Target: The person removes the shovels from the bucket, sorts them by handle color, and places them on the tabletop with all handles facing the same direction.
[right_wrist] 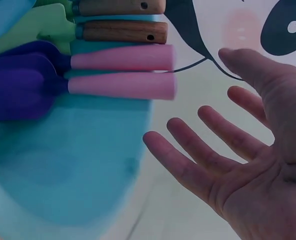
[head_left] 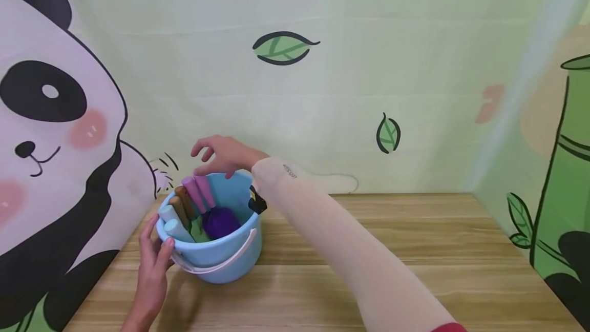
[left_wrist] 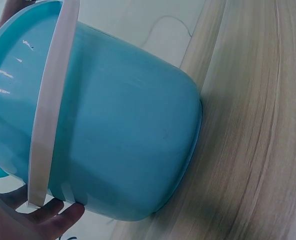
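A light blue bucket (head_left: 221,265) with a pale handle (head_left: 226,260) stands on the wooden table. Upright inside are toy garden tools: purple shovels (right_wrist: 25,85) with pink grips, green-headed tools (right_wrist: 35,30) with brown grips, and a pair with light blue grips (head_left: 172,224). My left hand (head_left: 154,265) holds the bucket's near-left side, thumb at the rim and fingers against the outer wall below it. Above the far rim, my right hand (head_left: 226,152) hangs with spread, loosely bent fingers and nothing in them, close to the pink grips.
The wooden tabletop (head_left: 369,250) extends to the right of the bucket. Behind it rises a pale green backdrop (head_left: 345,76) printed with leaves, with a panda (head_left: 37,168) on the left and bamboo on the right.
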Tool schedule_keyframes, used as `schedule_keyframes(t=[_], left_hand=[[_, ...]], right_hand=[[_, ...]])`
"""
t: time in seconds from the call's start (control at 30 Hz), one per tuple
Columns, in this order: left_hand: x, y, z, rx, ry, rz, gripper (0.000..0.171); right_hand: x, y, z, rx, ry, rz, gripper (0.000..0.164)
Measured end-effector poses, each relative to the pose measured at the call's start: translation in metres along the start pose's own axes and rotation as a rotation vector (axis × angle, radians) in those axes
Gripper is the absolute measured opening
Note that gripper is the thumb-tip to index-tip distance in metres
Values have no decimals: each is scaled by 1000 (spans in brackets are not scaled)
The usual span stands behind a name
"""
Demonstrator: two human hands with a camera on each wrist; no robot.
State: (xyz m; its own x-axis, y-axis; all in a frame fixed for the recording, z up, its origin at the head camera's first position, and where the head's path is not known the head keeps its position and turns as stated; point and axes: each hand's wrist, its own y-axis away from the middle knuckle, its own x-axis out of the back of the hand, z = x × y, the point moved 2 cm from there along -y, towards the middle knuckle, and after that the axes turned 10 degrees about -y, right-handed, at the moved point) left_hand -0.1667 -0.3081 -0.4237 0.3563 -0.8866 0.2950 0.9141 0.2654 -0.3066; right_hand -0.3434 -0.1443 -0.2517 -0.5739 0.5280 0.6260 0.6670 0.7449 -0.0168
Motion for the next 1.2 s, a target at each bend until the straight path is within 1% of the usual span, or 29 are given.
schedule_keyframes(t=[0.2, 0.4, 0.6, 0.97, 1.13, 1.2], left_hand=[[1, 0, 0, 5, -35, -8, 61], [1, 0, 1, 4, -31, -5, 61], [1, 2, 2, 2, -17, 0, 61], [0, 1, 2, 10, -14, 3, 61], [1, 1, 1, 6, -19, 8, 60], [1, 1, 0, 5, -6, 7, 61]], right_hand=[[-9, -7, 3, -10, -32, 50, 37], [-15, -13, 9, -26, -64, 84, 31], [-22, -16, 15, -35, -98, 81, 27], [-31, -21, 17, -32, -97, 53, 25], [-34, -23, 18, -61, -79, 43, 24], [-35, -24, 19, -71, -75, 43, 24]])
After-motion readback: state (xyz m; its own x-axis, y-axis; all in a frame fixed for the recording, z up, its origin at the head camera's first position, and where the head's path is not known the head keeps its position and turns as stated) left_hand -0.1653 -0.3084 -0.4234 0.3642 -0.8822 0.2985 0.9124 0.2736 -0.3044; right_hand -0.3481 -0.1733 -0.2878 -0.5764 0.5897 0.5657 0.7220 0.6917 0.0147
